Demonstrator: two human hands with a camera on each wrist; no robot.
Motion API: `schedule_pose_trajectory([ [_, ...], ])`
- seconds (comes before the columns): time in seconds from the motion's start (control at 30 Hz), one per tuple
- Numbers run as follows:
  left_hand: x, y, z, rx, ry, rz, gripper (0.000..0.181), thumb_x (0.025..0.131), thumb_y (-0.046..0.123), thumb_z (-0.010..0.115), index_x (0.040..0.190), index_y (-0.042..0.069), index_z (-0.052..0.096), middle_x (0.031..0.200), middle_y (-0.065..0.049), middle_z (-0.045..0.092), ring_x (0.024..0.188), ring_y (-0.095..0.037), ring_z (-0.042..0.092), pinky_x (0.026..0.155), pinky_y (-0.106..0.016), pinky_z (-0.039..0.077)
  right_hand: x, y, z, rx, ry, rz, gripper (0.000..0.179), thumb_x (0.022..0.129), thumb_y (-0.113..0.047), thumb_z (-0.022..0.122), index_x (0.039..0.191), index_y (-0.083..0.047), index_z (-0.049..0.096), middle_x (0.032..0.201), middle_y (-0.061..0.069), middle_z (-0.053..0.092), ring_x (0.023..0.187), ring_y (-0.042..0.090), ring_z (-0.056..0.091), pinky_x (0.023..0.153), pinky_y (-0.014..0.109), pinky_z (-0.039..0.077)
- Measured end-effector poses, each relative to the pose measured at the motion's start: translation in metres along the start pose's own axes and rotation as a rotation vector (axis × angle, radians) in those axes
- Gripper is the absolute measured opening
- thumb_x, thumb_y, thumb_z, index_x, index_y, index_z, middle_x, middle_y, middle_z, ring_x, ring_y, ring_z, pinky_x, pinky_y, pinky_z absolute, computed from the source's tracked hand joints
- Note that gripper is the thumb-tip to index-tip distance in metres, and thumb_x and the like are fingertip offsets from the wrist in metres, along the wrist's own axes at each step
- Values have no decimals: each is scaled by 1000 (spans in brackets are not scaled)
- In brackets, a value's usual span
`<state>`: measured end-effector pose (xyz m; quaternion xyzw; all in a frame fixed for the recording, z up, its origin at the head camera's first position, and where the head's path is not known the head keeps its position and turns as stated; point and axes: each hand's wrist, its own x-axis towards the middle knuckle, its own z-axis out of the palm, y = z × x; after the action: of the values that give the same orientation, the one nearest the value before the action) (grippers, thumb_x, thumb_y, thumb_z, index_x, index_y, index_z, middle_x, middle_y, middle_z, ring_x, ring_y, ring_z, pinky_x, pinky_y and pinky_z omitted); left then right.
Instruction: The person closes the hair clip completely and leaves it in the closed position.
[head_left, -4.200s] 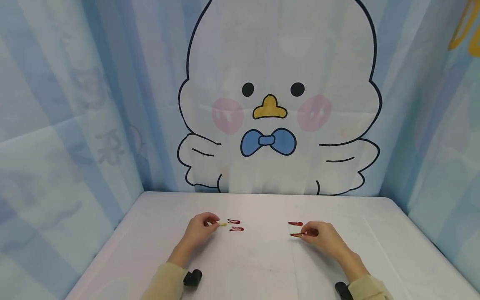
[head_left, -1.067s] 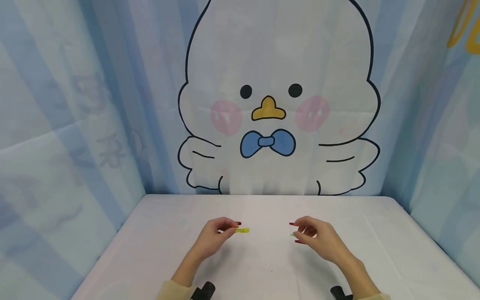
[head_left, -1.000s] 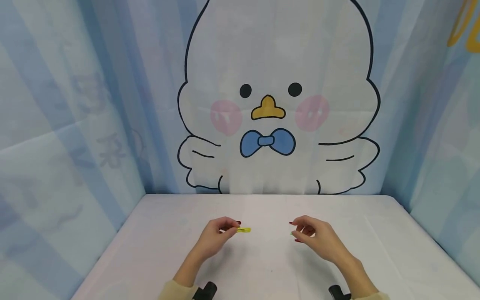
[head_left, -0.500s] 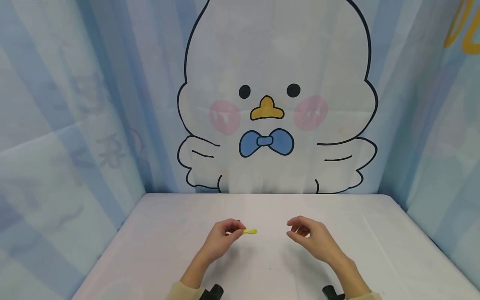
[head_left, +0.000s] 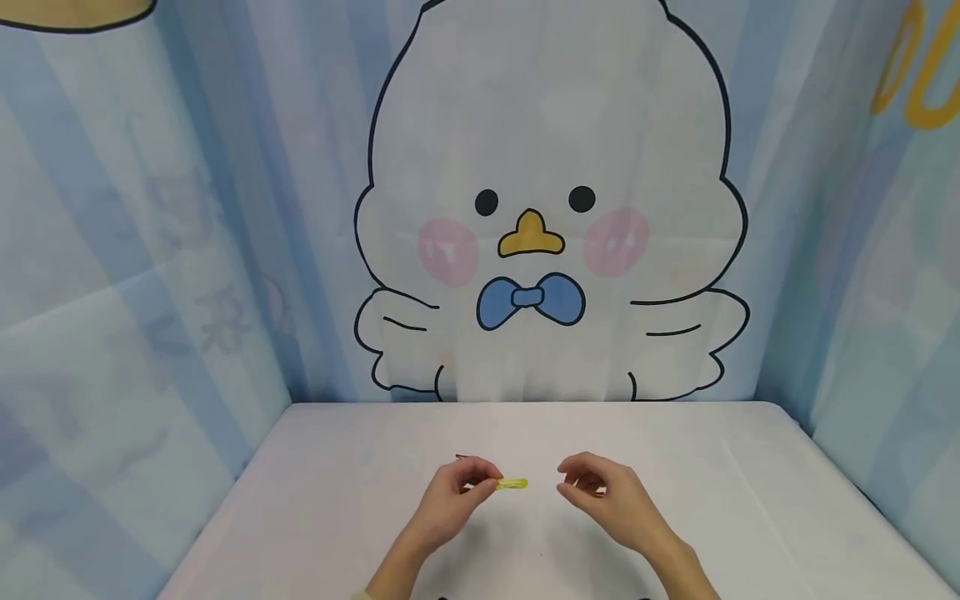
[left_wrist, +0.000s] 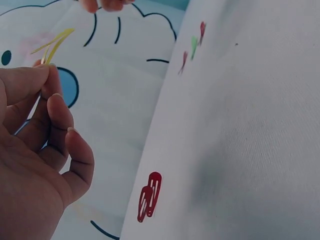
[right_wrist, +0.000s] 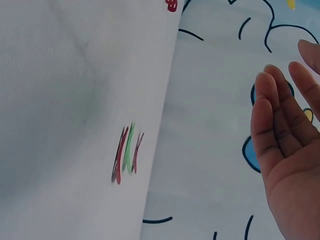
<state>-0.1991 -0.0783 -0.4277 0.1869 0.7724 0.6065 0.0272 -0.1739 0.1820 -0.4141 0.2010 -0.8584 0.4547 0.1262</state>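
My left hand (head_left: 450,504) pinches a yellow snap hair clip (head_left: 513,483) between thumb and index finger, above the table. In the left wrist view the yellow clip's prongs stand apart, its far end pointing away from the fingertips. Facing it from the right, my right hand (head_left: 615,504) is empty, fingers loosely bent and thumb apart from them. Two red hair clips (left_wrist: 154,195) lie overlapping on the table below the left hand. Under the right hand lie a red clip (right_wrist: 120,155), a green clip (right_wrist: 129,147) and another red clip (right_wrist: 137,152), side by side.
A white-covered table (head_left: 300,517) spreads beneath both hands. Behind it hangs a cloth backdrop (head_left: 532,358) with a cartoon bird; striped blue cloth walls (head_left: 112,333) close in the sides.
My left hand has lifted the yellow clip from beside the red clips and carried it right. The right hand has left the clips on its side and moved left, towards the yellow clip.
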Motion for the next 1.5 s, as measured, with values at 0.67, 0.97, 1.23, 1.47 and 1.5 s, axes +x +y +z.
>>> schedule_pose_trajectory([
  [0.67,-5,5,15,-51,-31,52,7,96,7,67,101,2,70,94,-2,69,85,-15,60,73,-27,49,0,-15,33,138,43,-75,6,90,-10,76,92,-14,72,81,-8,68,69,8,60,62,28,50],
  [0.97,-8,3,16,-80,-72,28,14,91,0,69,104,1,70,92,-1,66,83,-14,57,72,-26,48,-4,-14,36,169,74,-36,7,89,-8,77,91,-11,71,82,-6,70,69,8,62,62,29,52],
  [1.23,-8,0,20,-61,-12,38,10,91,10,74,100,4,73,87,3,66,80,-12,57,71,-28,46,-5,-14,40,158,138,-82,13,86,-3,78,88,-13,72,77,-9,67,64,7,58,59,27,49],
  [1.47,-5,-2,25,52,88,64,5,90,11,75,92,6,75,81,5,68,75,-11,57,69,-26,46,-2,-9,46,136,169,-116,17,84,4,77,86,-12,72,75,-10,66,62,5,57,57,27,50],
  [1.5,-4,-2,26,63,100,64,5,89,10,76,91,6,76,80,6,68,74,-10,56,68,-25,46,-2,-9,47,127,175,-109,18,83,5,77,85,-12,72,75,-10,66,62,5,57,57,27,50],
])
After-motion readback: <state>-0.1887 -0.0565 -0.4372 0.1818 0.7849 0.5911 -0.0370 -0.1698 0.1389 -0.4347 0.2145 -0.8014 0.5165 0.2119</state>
